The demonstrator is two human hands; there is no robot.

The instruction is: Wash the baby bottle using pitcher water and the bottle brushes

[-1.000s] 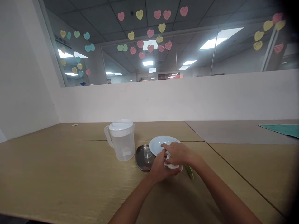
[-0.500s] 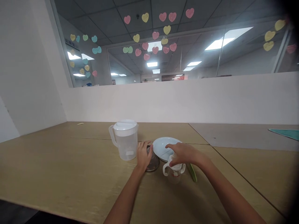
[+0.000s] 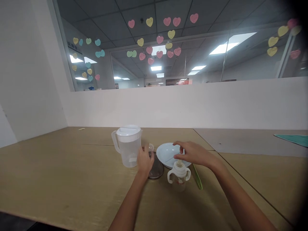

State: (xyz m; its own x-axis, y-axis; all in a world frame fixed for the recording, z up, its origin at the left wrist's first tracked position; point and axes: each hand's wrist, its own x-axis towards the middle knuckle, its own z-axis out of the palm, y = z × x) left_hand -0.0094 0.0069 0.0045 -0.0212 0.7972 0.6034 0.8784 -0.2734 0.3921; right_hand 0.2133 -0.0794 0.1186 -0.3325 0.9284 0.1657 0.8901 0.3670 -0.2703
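My left hand (image 3: 145, 161) is closed round a small clear cap (image 3: 150, 147), slightly blurred, just right of the pitcher. Beneath it on the table lies a dark, see-through cone-shaped piece with a round rim (image 3: 156, 170), partly covered by the hand. A baby bottle (image 3: 179, 176) with two white handles and a bare teat stands upright in front of the plate. Over the teat hovers my right hand (image 3: 192, 153), thumb and fingers apart, holding nothing. Behind the bottle sits a pale blue plate (image 3: 166, 154), partly hidden.
A clear pitcher (image 3: 130, 149) with a white lid stands to the left of my left hand. A green strip-like utensil (image 3: 197, 178) lies right of the bottle. Teal cloth (image 3: 293, 139) rests at the far right, and a white wall (image 3: 168, 109) rises behind the table.
My right hand has risen from the bottle top, uncovering the teat. My left hand has closed, and the clear cap now shows raised above the dark cone-shaped piece.
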